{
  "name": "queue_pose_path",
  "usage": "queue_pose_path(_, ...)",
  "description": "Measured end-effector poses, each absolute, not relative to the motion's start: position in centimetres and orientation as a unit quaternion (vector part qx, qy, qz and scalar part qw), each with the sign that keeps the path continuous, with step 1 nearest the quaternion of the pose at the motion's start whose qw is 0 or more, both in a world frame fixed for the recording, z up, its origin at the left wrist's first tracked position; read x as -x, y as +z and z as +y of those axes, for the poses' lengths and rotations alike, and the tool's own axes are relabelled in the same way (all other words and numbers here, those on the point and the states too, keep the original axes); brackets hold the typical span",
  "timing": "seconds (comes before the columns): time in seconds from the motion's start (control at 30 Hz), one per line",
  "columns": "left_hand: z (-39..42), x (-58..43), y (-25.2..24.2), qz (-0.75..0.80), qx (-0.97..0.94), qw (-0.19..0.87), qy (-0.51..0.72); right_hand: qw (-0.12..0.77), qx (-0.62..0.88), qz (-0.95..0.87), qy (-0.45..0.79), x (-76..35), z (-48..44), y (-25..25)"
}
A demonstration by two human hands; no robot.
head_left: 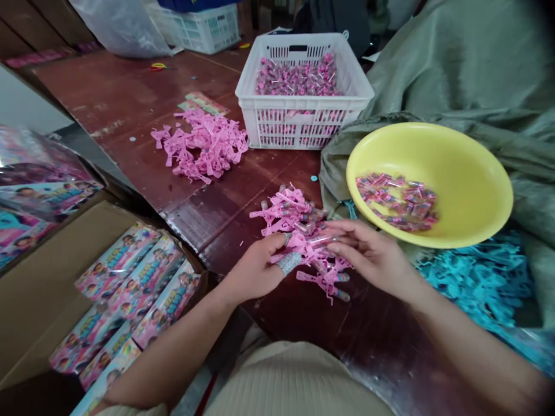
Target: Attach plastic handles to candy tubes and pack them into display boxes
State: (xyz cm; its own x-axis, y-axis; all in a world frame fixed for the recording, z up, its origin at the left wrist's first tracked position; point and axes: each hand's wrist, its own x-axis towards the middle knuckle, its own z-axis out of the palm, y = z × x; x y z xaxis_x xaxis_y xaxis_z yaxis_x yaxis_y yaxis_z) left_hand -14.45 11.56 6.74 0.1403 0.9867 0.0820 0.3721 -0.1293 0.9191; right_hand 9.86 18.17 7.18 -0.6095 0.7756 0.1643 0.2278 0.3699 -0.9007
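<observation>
Just above the dark red table, my left hand (pixel 266 263) grips a pink plastic piece (pixel 306 242), one finger wrapped in silvery tape. My right hand (pixel 375 254) pinches the end of a small clear tube (pixel 323 240) that lies against that piece. Under and around both hands is a pile of pink plastic pieces with clear tubes (pixel 286 208); some stick out toward me (pixel 325 283). The fingers hide part of where tube and piece meet.
A yellow basin (pixel 468 190) with small tubes stands at right, over teal plastic pieces (pixel 481 277). Behind are a white crate (pixel 303 104) of filled tubes and a loose pink pile (pixel 208 144). Packaged boxes (pixel 143 277) sit in a carton at left. Yellow scissors (pixel 159 67) lie farther back.
</observation>
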Motion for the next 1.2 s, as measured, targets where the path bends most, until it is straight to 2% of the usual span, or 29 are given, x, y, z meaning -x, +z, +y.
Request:
queue_pose_path(0.2,11.3,13.8,7.5,0.504,-0.699,0.381,0.335,0.296,0.313,-0.82,0.376,-10.2,18.3,7.6)
queue_pose_path(0.37,10.5,13.2,7.5,0.535,-0.724,0.294,0.32,0.29,0.278,-0.855,0.328,-9.8,17.8,8.2)
queue_pose_path(0.6,10.0,13.0,7.7,0.562,-0.758,0.181,0.278,0.336,0.29,-0.844,0.3,-9.3,16.3,6.9)
queue_pose_path(0.8,10.2,13.2,7.4,0.547,-0.8,0.1,0.226,0.295,0.24,-0.9,0.214,-10.1,16.5,6.8)
queue_pose_path(0.93,10.2,13.4,7.5,0.533,-0.811,0.1,0.221,0.275,0.224,-0.912,0.205,-10.6,16.6,7.2)
queue_pose_path(1.2,10.5,13.1,7.5,0.534,-0.817,0.085,0.199,0.3,0.234,-0.893,0.241,-10.1,16.4,6.8)
